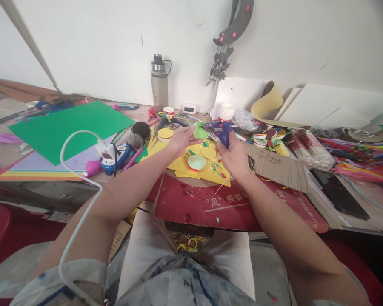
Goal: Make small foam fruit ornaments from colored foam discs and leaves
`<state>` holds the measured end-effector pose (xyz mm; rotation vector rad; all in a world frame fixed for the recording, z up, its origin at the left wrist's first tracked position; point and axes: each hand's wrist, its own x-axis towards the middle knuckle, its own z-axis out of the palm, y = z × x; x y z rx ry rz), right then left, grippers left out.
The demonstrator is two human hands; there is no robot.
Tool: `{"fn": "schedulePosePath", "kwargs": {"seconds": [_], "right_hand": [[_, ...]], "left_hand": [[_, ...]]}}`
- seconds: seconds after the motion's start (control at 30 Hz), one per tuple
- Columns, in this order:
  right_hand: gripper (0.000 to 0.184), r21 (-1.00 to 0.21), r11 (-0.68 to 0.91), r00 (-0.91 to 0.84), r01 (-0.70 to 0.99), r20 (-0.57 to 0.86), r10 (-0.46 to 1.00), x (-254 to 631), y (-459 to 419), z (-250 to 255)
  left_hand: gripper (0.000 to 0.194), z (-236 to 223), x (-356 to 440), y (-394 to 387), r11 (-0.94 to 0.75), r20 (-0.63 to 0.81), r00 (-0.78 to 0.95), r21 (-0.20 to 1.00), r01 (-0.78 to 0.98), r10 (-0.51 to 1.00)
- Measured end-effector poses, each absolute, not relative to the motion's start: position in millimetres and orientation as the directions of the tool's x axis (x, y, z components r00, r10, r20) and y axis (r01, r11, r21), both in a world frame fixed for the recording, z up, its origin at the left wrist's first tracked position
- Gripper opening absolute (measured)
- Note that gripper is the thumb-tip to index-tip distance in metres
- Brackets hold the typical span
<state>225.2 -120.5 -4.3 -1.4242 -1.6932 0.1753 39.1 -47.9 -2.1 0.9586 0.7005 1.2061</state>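
Observation:
My left hand [181,141] pinches a light green round piece [200,131] by its left edge, above the yellow sheets. In my right hand [235,155] is a blue hot glue gun [222,131], its nozzle end pointing left at the green piece. From this angle I cannot tell whether the nozzle touches it. Below them, a shallow round cup with a pale green inside and red rim [196,162] sits on yellow foam sheets [180,159]. Close by lie a yellow disc [208,153] and several green scraps [217,171].
A red board [191,204] lies under the work. Left are a green sheet [70,127] and a blue power socket [116,160] with a white cable. A water bottle [159,85] stands behind. On the right are corrugated cardboard [279,170], a phone [338,193] and bagged cotton swabs [309,148].

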Motion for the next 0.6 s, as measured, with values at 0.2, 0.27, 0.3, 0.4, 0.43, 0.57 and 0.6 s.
{"fn": "schedulePosePath", "kwargs": {"seconds": [0.2,0.27,0.3,0.4,0.43,0.57,0.6], "right_hand": [[0.038,-0.610,0.334,0.054,0.719,0.528,0.847,227.4,-119.7,-5.8],[0.039,-0.614,0.314,0.081,0.724,0.528,0.845,227.2,-119.5,-6.1],[0.040,-0.616,0.309,0.081,0.725,0.521,0.850,226.9,-119.8,-6.1],[0.042,-0.612,0.328,0.031,0.720,0.500,0.866,225.5,-121.7,-6.1],[0.042,-0.611,0.334,0.021,0.718,0.499,0.866,225.4,-122.3,-6.0],[0.038,-0.612,0.319,0.060,0.724,0.516,0.854,226.5,-123.2,-5.7],[0.035,-0.611,0.313,0.067,0.727,0.517,0.853,226.5,-123.2,-5.6]], "left_hand": [[0.024,0.1,39.1,-48.3,0.060,0.041,0.210,0.889,-0.453,0.977],[0.022,0.4,39.0,-47.5,0.064,0.035,0.203,0.887,-0.458,0.978],[0.022,0.4,38.9,-47.0,0.064,0.033,0.201,0.886,-0.459,0.979],[0.028,0.5,37.9,-45.7,0.050,0.040,0.183,0.884,-0.465,0.982],[0.029,0.6,37.5,-45.3,0.045,0.045,0.176,0.881,-0.471,0.983],[0.023,1.5,36.3,-45.1,0.041,0.054,0.172,0.861,-0.506,0.984],[0.021,1.5,36.4,-45.3,0.041,0.055,0.170,0.858,-0.512,0.984]]}}
